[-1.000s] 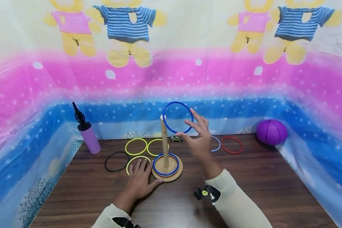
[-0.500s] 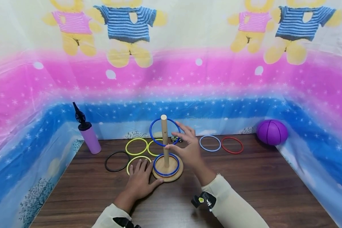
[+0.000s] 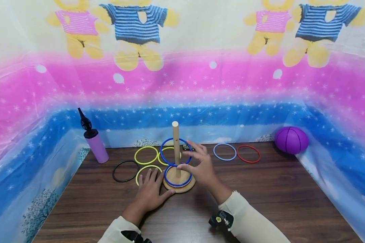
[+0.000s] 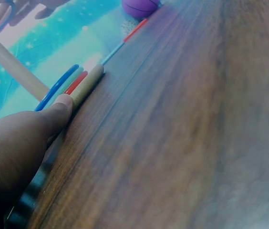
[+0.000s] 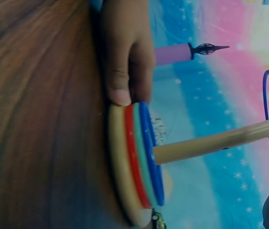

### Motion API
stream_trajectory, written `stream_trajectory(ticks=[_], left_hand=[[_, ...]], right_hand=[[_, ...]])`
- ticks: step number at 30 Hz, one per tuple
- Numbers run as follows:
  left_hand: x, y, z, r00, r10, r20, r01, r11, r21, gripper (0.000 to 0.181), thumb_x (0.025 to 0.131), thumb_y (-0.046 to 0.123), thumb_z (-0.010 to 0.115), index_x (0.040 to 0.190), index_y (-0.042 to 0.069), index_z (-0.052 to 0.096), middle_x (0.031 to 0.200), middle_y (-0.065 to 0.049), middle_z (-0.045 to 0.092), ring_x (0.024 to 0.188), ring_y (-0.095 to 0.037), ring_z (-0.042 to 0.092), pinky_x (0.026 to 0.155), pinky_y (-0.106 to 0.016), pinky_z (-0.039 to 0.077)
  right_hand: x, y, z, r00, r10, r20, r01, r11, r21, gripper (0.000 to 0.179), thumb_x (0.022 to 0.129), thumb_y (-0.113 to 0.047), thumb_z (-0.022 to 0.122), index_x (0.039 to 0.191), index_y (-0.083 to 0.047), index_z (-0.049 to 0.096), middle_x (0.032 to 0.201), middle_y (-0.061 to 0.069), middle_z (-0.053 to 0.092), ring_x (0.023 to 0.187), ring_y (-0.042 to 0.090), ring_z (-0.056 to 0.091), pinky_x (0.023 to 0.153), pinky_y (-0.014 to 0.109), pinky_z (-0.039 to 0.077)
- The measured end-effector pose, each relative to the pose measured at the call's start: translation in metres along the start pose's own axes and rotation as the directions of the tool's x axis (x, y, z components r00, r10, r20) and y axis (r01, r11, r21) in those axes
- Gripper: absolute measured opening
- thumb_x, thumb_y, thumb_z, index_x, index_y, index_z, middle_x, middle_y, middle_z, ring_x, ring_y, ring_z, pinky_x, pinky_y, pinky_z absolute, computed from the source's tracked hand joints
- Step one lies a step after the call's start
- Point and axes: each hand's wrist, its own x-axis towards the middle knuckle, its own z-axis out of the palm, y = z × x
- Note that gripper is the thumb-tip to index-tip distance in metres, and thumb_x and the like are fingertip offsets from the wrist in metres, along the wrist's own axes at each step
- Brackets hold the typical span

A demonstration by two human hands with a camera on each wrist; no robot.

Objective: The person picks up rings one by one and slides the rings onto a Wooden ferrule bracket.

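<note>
My right hand (image 3: 202, 167) pinches a blue ring (image 3: 161, 152) between thumb and fingers. The ring encircles the upright wooden pole (image 3: 176, 131) partway down, above the round wooden base (image 3: 185, 190). Stacked on that base, in the right wrist view, are a red ring (image 5: 133, 157), a light green-blue ring (image 5: 141, 152) and another blue ring (image 5: 150, 143). Fingers spread and fairly straight, my left hand (image 3: 150, 190) rests beside the base. Its thumb (image 4: 63, 102) touches the base's rim, and its other fingers lie over a yellow ring (image 3: 136, 177).
More yellow rings (image 3: 146, 146) and a black ring (image 3: 125, 181) lie at left on the brown table (image 3: 261, 202). A light blue ring (image 3: 224, 160), a red ring (image 3: 248, 162) and a purple ball (image 3: 291, 140) are at right. A toy car (image 3: 186, 147) is partly hidden. A purple pump (image 3: 97, 146) stands back left.
My right hand has carried the blue ring left from beside the pole's top, over it, and then down around the pole. The left hand has stayed put.
</note>
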Motion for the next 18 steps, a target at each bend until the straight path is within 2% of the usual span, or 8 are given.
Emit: stream_trajectory(ticks=[12, 14, 18], left_hand=[[-0.002, 0.001, -0.002, 1.0, -0.007, 0.01, 0.007, 1.0, -0.006, 0.095, 0.1, 0.079, 0.058, 0.169, 0.016, 0.043, 0.176, -0.023, 0.035, 0.165, -0.053, 0.026, 0.126, -0.084, 0.017], [-0.002, 0.001, -0.002, 1.0, -0.007, 0.009, 0.007, 1.0, -0.004, 0.095, 0.1, 0.078, 0.058, 0.169, 0.014, 0.044, 0.176, -0.023, 0.035, 0.165, -0.053, 0.026, 0.126, -0.084, 0.017], [-0.002, 0.001, -0.001, 1.0, -0.005, 0.011, 0.005, 1.0, 0.006, 0.094, 0.1, 0.078, 0.058, 0.167, 0.012, 0.047, 0.176, -0.023, 0.035, 0.165, -0.053, 0.026, 0.126, -0.083, 0.018]], right_hand=[[-0.014, 0.013, 0.001, 0.991, 0.108, 0.082, -0.109, 0.994, 0.017, 0.042, 0.085, -0.02, 0.097, 0.122, -0.005, 0.084, 0.167, 0.005, 0.056, 0.156, 0.035, 0.039, 0.126, 0.074, 0.032], [-0.017, 0.015, 0.003, 0.989, 0.113, 0.092, -0.115, 0.993, 0.017, 0.042, 0.085, -0.021, 0.097, 0.122, -0.005, 0.084, 0.167, 0.002, 0.056, 0.155, 0.034, 0.041, 0.125, 0.073, 0.033], [-0.021, 0.021, 0.006, 0.988, 0.11, 0.113, -0.112, 0.993, 0.019, 0.043, 0.085, -0.02, 0.096, 0.121, -0.001, 0.083, 0.167, 0.005, 0.056, 0.154, 0.035, 0.042, 0.125, 0.072, 0.033]])
